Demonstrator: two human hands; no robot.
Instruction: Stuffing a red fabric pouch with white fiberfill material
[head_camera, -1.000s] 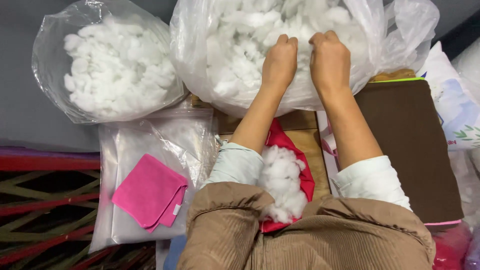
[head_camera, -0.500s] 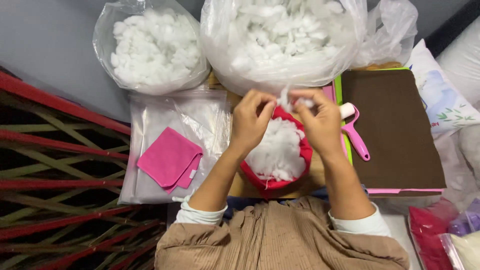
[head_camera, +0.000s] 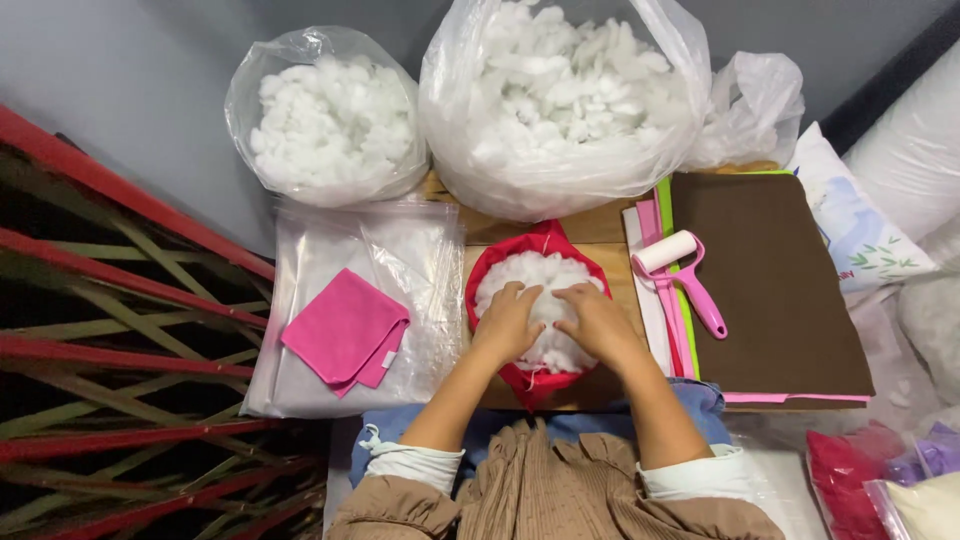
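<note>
— Hands?
— My left hand and right hand: fingers loosely spread, pressing flat on white stuffing, gripping nothing.
— Item?
— Red fabric pouch (on the wooden board), long axis running away from me, point toward the big stuffing bag.

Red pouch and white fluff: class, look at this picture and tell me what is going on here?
A person presses both hands, the left hand and the right hand, flat onto white stuffing heaped in an open red fabric pouch on a wooden board. Two clear bags of the same stuffing, one large bag and one small bag, stand behind it. A pink lint roller lies to the right, a folded pink cloth to the left.
</note>
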